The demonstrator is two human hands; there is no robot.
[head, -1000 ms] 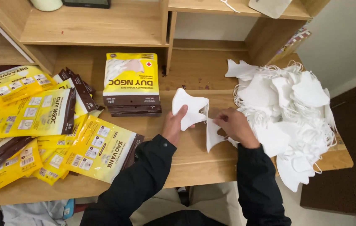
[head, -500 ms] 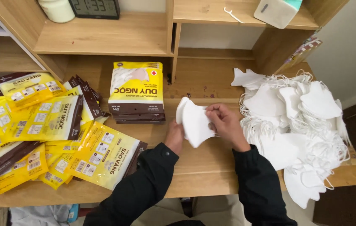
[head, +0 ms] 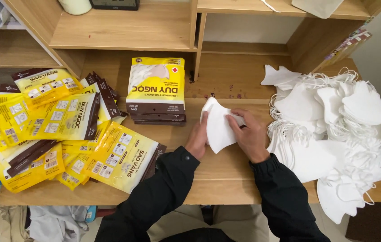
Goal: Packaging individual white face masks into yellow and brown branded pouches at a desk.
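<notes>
Hands: two; left hand (head: 198, 139) and right hand (head: 249, 136) each pinch an edge of one folded white mask (head: 220, 127) held just above the counter (head: 226, 172)
Masks: one held; a loose heap of masks (head: 338, 139) right (too tangled to count)
Packets: one neat stack of yellow packets (head: 156, 89); scattered yellow packets (head: 60, 130) left
Change: mask now narrower, its sides drawn closer than half a second ago

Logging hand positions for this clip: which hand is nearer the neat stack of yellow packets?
Left. The left hand sits just right of the stack; the right hand is farther right, beyond the held mask.
</notes>
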